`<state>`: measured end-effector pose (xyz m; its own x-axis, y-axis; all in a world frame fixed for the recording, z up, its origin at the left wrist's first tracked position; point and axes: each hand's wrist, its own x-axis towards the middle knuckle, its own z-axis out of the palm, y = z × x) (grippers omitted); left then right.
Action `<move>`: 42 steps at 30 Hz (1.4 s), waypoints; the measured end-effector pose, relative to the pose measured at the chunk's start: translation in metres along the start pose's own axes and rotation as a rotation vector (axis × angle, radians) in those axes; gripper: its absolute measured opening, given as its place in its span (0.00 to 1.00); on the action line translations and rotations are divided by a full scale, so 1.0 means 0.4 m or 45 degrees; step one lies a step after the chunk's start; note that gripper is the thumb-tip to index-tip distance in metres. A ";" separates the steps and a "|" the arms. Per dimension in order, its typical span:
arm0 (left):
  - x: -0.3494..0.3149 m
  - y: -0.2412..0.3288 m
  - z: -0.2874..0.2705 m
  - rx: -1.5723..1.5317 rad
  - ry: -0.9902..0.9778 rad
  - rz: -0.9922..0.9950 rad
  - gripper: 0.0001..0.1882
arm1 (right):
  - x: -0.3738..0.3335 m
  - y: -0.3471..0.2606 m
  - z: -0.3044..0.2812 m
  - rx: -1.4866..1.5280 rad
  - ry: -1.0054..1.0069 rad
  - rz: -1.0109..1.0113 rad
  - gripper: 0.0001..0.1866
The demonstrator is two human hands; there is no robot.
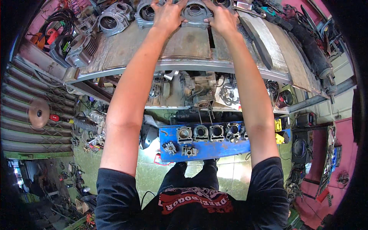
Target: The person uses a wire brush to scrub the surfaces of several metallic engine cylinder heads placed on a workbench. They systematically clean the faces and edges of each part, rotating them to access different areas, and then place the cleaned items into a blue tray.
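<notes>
Both arms reach out to the far edge of the workbench. A grey metal cylinder head (196,13) with a round opening stands there between my hands. My left hand (167,16) holds its left side, the thumb against its lower edge and other fingers spread toward the neighbouring casting. My right hand (223,20) grips the right side, thumb and forefinger on the rim. Just left of my left hand sits a similar cylinder head (145,13), and another casting (114,19) is farther left. Part of one more lies behind my right hand. The fingertips are partly hidden at the top edge.
The wooden bench top (188,42) has a metal front edge. A finned cylinder (82,50) stands at left, a long flat bar (260,42) at right. Below, engine parts fill a shelf; a blue low bench (214,149) bears several cylinder blocks and two carburettors (189,151).
</notes>
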<state>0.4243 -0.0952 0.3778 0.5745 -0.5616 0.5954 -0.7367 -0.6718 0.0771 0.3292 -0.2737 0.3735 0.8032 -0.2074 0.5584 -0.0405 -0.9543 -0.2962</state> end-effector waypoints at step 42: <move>-0.092 -0.299 -0.019 0.270 0.191 -0.279 0.26 | 0.096 -0.221 0.169 -0.488 0.025 -0.396 0.32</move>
<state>0.4884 0.0095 0.3529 0.6404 -0.3259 0.6955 -0.5020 -0.8629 0.0579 0.4037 -0.1827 0.3687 0.8009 0.0993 0.5904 -0.0192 -0.9814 0.1912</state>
